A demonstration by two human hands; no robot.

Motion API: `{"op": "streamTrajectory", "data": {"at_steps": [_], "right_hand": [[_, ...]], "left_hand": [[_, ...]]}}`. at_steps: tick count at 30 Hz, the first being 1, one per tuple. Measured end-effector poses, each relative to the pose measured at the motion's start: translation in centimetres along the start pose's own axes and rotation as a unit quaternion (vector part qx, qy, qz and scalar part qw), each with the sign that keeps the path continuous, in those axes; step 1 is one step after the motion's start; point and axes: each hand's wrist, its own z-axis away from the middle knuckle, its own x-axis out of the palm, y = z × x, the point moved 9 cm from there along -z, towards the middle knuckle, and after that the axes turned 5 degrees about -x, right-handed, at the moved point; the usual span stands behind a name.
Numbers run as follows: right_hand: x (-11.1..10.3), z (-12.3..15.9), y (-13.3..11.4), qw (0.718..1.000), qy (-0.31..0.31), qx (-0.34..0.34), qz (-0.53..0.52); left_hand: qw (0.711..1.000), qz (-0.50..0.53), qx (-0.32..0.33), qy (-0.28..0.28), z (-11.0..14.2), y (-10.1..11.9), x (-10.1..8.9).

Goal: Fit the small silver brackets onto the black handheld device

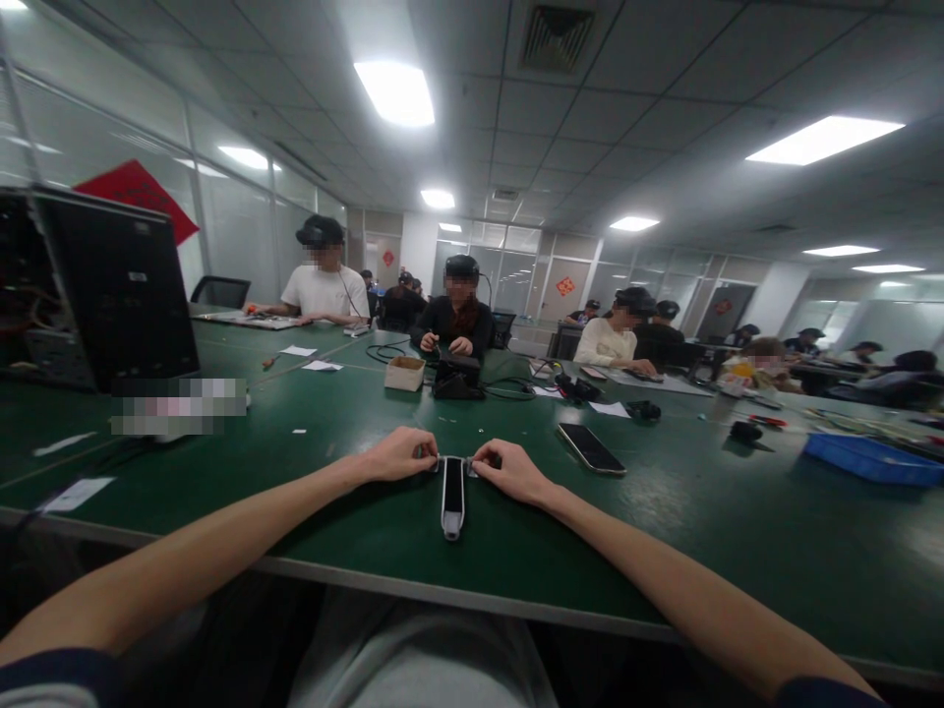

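On the green table, right in front of me, lies a slim white device (452,500) with a long black face, its narrower end toward me. My left hand (402,454) is closed in a pinch at the device's far left corner, on a small greyish tab (434,465). At the far right corner, my right hand (508,467) pinches a similar small tab (473,470). Whether these tabs are joined to the device is too small to tell. Both forearms rest low over the table's near side.
A smartphone (591,448) lies right of my right hand. Farther off are a small cardboard box (404,374), black cables (508,389) and a blue tray (870,459). A black computer case (118,285) stands at left. Several people sit around the table, one directly opposite (458,320).
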Motion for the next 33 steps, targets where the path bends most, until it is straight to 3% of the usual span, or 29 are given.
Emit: {"op": "streamTrajectory", "data": {"at_steps": [33], "right_hand": [[-0.3, 0.0, -1.1, 1.000, -0.002, -0.020, 0.005]], "left_hand": [[0.999, -0.023, 0.020, 0.011, 0.0, 0.1, 0.0]]}}
